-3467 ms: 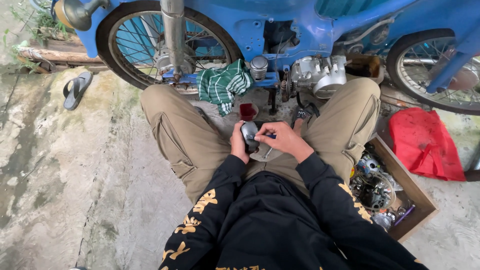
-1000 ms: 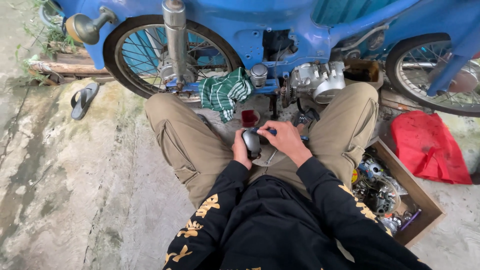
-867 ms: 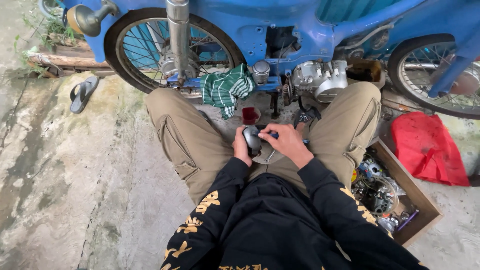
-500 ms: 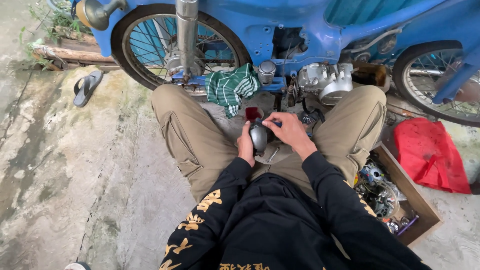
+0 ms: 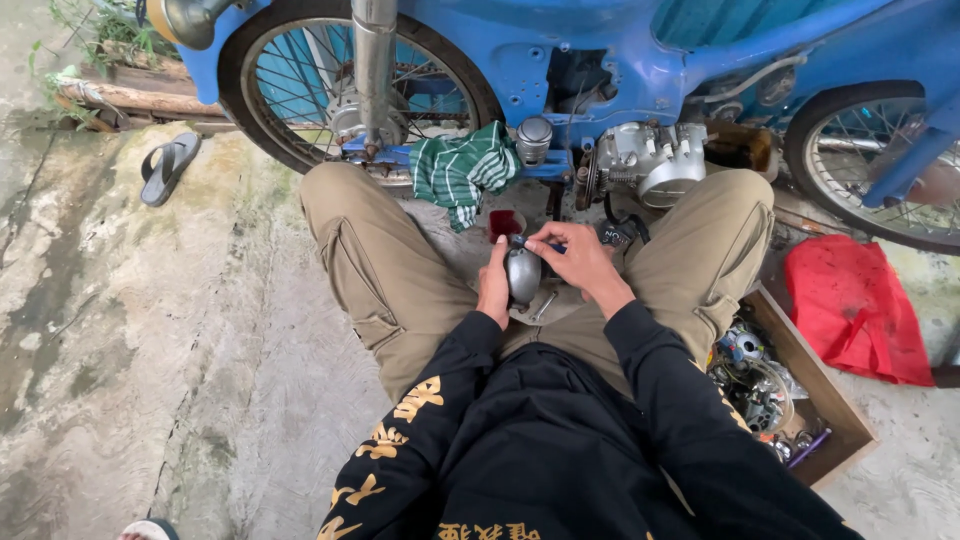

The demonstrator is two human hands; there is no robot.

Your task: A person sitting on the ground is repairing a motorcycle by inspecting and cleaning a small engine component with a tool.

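I sit on the concrete with my knees spread in front of a blue motorbike (image 5: 620,60). My left hand (image 5: 493,288) cups a small rounded grey metal part (image 5: 523,274) between my knees. My right hand (image 5: 575,262) pinches a thin blue-handled tool (image 5: 548,246) at the top of that part. A small red cup (image 5: 503,222) stands on the ground just beyond my hands. The engine (image 5: 645,165) of the bike hangs right behind it.
A green striped cloth (image 5: 462,172) lies by the front wheel (image 5: 350,85). A wooden box of metal parts (image 5: 790,385) sits at my right knee, a red bag (image 5: 850,305) beyond it. A grey sandal (image 5: 168,167) lies far left. Someone's shoe tip (image 5: 150,529) shows bottom left.
My hands stay on the grey part; the right hand's fingers have shifted slightly at its top. The view has tilted down and left a little.
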